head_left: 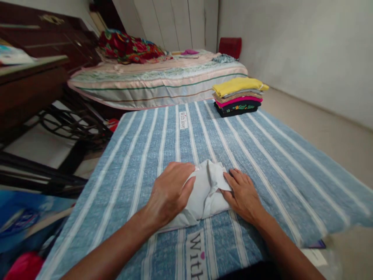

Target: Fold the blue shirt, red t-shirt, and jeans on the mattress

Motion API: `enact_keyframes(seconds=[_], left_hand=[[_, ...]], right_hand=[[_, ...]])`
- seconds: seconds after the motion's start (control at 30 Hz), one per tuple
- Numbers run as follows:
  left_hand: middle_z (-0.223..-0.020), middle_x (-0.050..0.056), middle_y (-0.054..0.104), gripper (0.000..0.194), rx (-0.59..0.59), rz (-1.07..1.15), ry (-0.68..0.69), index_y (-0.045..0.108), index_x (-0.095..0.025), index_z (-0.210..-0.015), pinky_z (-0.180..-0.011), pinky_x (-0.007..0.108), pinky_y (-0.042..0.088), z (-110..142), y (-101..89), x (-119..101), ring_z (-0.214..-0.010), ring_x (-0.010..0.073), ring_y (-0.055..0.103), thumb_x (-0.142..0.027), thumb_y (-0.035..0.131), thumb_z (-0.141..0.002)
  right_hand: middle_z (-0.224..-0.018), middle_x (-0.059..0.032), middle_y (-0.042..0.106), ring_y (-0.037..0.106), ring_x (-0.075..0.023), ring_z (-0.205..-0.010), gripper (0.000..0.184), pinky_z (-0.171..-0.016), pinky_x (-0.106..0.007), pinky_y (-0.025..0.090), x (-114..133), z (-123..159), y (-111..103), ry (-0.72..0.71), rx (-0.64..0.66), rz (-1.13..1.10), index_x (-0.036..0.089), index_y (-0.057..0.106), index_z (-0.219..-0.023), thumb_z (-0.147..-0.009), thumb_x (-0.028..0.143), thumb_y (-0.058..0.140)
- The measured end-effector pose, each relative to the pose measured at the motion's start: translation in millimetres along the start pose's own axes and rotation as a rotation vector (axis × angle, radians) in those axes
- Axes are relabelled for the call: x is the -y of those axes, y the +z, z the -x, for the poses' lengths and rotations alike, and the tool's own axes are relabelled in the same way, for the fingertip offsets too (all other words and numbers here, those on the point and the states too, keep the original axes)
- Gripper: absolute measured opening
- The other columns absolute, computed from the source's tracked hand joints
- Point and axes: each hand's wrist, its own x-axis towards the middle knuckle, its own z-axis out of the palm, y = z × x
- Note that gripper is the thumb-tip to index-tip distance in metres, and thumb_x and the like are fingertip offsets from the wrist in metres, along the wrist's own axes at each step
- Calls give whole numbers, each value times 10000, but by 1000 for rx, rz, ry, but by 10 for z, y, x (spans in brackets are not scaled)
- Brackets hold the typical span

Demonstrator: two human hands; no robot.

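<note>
A white, partly folded piece of clothing [201, 194] lies creased on the striped cloth in front of me. My left hand [171, 190] rests on its left part, fingers bent over the fabric and thumb a little apart; some fingertips are hidden. At the right edge, my right hand [243, 194] has a flap of the white fabric between its thumb and fingers. Both hands touch the garment, which has a raised fold near its middle.
A blue and white striped cloth [140, 140] covers the table. Folded clothes [239, 95] are stacked at its far right corner. Behind stands a bed [157, 83] with a red flowered blanket [128, 46]. A dark sewing-machine stand [58, 124] is at the left, a wall [305, 46] at the right.
</note>
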Motion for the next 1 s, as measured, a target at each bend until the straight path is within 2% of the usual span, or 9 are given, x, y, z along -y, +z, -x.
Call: enact_keyframes(seconds=[0.1,0.17,0.23,0.3,0.47,0.63,0.8,1.0], left_hand=[[-996,69,652,214,-126,-66,-196,546,-163,-1056,-840,338,482,593,-53,16,-943,188,582,-164,512,-845],[-1023,76,646,215,-142,-101,-313,543,-169,-1058,-851,342,491,931,-6,16,-978,195,588,-169,511,-846],[-1088,94,630,232,-121,-130,-382,536,-170,-1079,-878,359,493,1170,79,0,-1030,210,582,-179,500,-850],[-1134,111,617,250,-101,-170,-408,529,-166,-1100,-894,378,493,1296,172,-20,-1061,223,576,-188,485,-855],[-1137,134,629,270,-90,-250,-396,526,-138,-1117,-888,431,497,1303,323,-17,-1079,249,573,-174,426,-869],[-1121,122,646,295,-90,-268,-448,525,-131,-1129,-857,419,516,1293,405,24,-1068,234,586,-143,364,-881],[-1178,121,616,321,-106,-248,-480,518,-143,-1163,-921,423,480,1293,429,51,-1142,233,541,-160,357,-886],[-1154,145,622,347,-24,-210,-559,527,-128,-1179,-927,490,457,1236,426,97,-1142,277,534,-183,351,-884]], right_hand=[[-1277,-176,488,394,-322,-1214,439,-973,-507,351,-28,27,29,-29,-20,1,113,524,-1243,-849,297,464],[-1266,-179,496,406,-319,-1204,437,-964,-500,364,-55,41,55,-51,-30,-1,108,529,-1230,-849,309,460],[-1247,-178,508,427,-312,-1184,435,-954,-490,379,-85,52,80,-71,-41,-5,105,531,-1220,-854,326,451],[-1236,-177,513,446,-304,-1165,438,-948,-482,389,-116,62,104,-86,-54,-6,103,529,-1218,-861,341,440],[-1226,-167,519,467,-294,-1146,437,-940,-463,404,-179,82,152,-117,-72,2,109,541,-1201,-874,376,428],[-1227,-169,520,475,-296,-1137,449,-930,-471,411,-191,89,177,-112,-73,17,111,544,-1202,-882,401,420],[-1227,-166,523,477,-298,-1133,448,-919,-481,418,-214,90,187,-115,-61,-3,124,540,-1214,-878,399,430],[-1221,-161,523,481,-289,-1128,433,-931,-476,412,-210,63,171,-108,-66,-32,134,535,-1216,-859,370,465]])
